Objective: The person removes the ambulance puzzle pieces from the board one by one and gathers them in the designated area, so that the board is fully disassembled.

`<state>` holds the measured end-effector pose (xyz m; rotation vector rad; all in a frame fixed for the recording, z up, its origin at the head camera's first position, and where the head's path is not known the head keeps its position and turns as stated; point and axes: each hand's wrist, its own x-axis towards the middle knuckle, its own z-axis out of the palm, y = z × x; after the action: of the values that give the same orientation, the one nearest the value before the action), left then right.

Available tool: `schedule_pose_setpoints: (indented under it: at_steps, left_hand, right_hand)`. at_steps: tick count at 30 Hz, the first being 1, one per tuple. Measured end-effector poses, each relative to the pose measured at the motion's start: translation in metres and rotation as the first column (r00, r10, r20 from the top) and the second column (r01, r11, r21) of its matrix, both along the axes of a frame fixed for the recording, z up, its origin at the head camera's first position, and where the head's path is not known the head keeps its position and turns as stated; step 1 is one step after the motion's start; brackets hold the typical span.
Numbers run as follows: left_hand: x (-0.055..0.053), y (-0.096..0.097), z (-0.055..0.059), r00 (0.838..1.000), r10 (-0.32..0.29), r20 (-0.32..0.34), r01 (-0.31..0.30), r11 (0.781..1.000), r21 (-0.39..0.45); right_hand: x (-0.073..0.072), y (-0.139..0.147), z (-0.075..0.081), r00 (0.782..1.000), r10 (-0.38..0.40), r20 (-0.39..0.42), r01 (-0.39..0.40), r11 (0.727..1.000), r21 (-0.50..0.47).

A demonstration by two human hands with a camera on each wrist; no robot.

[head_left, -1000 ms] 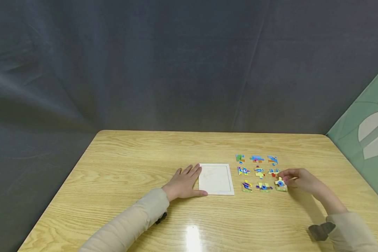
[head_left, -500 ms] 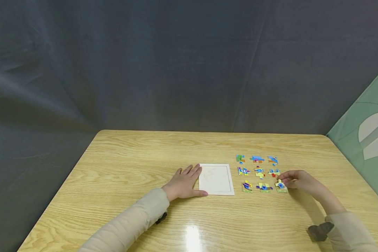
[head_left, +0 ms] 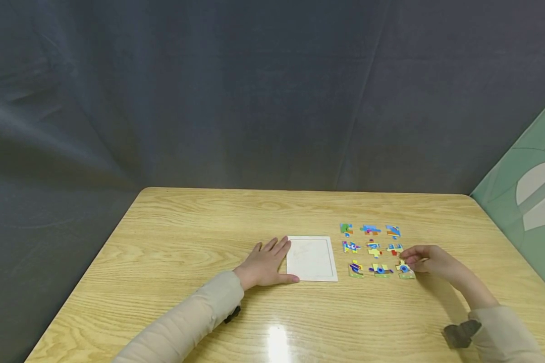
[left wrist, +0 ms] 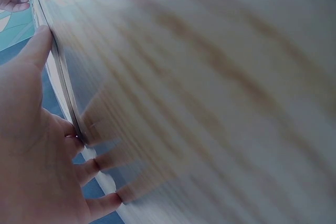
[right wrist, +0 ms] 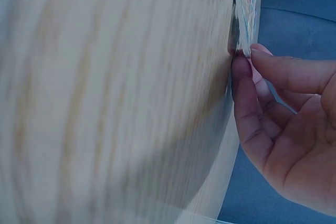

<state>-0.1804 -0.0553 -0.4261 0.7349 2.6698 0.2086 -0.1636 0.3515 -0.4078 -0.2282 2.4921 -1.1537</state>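
My left hand (head_left: pixel 264 264) lies with its fingers spread on the table at the left edge of a square white puzzle tray (head_left: pixel 312 258). Its thumb and fingertips are right at the tray's side in the left wrist view. To the right, my right hand (head_left: pixel 432 262) pinches the edge of a puzzle piece (head_left: pixel 405 272) with a blue round shape, yellow parts and a green base. That piece is at the near right corner of a group of loose pieces. In the right wrist view, thumb and finger (right wrist: pixel 242 67) meet at its edge, low over the table.
Other puzzle pieces lie in three rows right of the tray, among them a blue one (head_left: pixel 393 231), one with eyes (head_left: pixel 350 246) and a yellow one (head_left: pixel 380 270). The wooden table (head_left: pixel 200 222) ends at a dark curtain (head_left: pixel 254 101).
The puzzle piece in my right hand has come down slightly and now lies flatter at the corner of the group. My left hand and the tray have stayed put.
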Motion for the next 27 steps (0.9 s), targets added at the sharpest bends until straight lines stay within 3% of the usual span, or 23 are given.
schedule_pose_setpoints:
  at_steps: [18,27]
  left_hand:
    - [-0.0008,0.0005,0.0032,1.0,-0.01,0.009,0.01,1.0,0.01]
    - [-0.0007,-0.0023,0.0,0.998,0.019,0.058,-0.023,0.998,0.062]
  right_hand:
    - [-0.0005,0.0044,0.006,0.999,-0.042,-0.008,0.043,0.996,0.077]
    - [0.0035,-0.0007,0.0095,0.988,-0.094,-0.121,0.103,0.992,0.07]
